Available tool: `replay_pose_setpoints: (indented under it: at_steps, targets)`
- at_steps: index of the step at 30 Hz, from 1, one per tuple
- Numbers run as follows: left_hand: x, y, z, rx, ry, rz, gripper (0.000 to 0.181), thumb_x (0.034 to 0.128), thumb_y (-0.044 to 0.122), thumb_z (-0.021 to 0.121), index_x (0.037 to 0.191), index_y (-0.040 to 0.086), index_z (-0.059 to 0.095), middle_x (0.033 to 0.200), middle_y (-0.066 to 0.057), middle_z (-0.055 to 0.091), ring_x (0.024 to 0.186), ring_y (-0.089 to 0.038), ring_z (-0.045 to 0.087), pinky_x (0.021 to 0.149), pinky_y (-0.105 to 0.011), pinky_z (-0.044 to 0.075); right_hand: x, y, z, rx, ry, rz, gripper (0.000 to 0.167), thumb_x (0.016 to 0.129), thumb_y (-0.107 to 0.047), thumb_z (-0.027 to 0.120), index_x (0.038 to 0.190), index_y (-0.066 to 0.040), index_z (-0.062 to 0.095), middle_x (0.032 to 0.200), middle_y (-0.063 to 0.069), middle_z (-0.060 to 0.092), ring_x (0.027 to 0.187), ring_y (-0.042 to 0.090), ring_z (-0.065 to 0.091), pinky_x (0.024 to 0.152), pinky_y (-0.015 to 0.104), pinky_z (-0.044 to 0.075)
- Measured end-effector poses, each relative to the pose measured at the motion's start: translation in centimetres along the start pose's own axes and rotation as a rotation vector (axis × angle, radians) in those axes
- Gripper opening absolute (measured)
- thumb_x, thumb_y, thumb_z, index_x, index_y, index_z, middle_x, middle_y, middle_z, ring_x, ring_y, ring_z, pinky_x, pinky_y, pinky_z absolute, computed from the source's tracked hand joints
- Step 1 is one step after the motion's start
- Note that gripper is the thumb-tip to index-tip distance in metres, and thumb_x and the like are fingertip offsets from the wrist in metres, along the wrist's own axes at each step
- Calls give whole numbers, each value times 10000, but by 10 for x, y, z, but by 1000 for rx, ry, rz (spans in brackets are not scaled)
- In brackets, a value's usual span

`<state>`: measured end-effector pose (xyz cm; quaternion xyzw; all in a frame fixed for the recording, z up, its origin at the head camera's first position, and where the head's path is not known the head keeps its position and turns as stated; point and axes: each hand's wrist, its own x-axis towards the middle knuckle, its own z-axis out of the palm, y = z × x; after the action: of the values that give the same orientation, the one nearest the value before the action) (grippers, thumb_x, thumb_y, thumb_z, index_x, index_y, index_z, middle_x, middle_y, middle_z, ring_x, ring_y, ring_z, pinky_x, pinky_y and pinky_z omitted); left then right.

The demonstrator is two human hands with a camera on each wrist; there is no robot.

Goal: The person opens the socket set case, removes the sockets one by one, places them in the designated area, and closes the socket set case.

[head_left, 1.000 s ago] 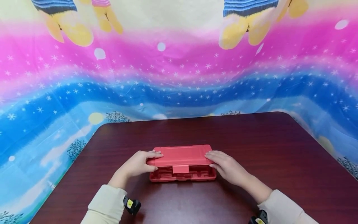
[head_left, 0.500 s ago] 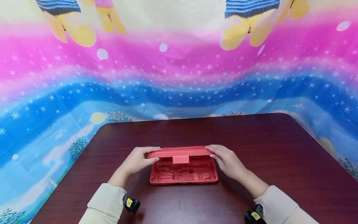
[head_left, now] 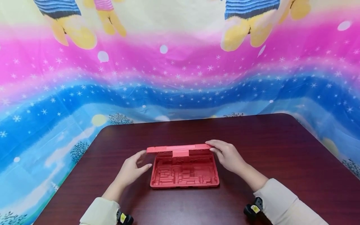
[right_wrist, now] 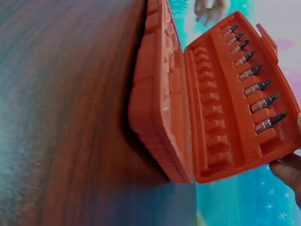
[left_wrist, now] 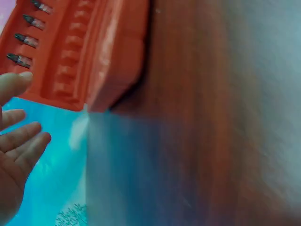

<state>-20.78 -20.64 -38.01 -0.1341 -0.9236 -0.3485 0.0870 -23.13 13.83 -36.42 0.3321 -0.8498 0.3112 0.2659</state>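
A red plastic bit case (head_left: 184,184) lies on the table with its lid (head_left: 160,149) raised. Its moulded tray shows shaped hollows, and a latch tab (head_left: 180,153) hangs from the lid's front edge. On the lid's inner side sits a row of several screwdriver bits (right_wrist: 258,88). My right hand (head_left: 229,156) pinches the lid's right corner between thumb and fingers. Just off the lid's left corner is my left hand (head_left: 129,170), fingers extended and holding nothing; the left wrist view shows its fingertips (left_wrist: 44,137) close to the lid.
The dark reddish-brown table (head_left: 267,150) has rounded far corners. Behind it hangs a colourful printed cloth (head_left: 180,75) with snowflakes. A small black camera (head_left: 124,217) is strapped at the left wrist, another black camera (head_left: 253,208) at the right.
The lid has swung up from nearly closed, uncovering the tray. My left hand has let go of it and moved slightly left and down, while my right hand has risen with the lid.
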Motion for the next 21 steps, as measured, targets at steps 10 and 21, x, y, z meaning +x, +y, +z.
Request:
replay_pose_setpoints:
  at_steps: [10, 21]
  targets:
    - [-16, -4, 17, 276, -3, 86, 490, 657, 264, 742, 1057, 26, 589, 1083, -107, 559, 1034, -254, 490, 863, -405, 387, 12, -2, -6, 25, -90, 113, 278, 791, -7, 587, 1065, -49, 608, 1026, 96, 603, 936, 212, 563, 761, 356, 462]
    - [-26, 0, 32, 344, -16, 173, 673, 632, 352, 746, 1165, 12, 513, 1214, -141, 459, 1132, -279, 387, 916, -414, 332, 21, 0, -7, 67, -99, 181, 259, 808, -37, 572, 1063, -47, 614, 1014, 104, 610, 731, 145, 547, 647, 303, 462]
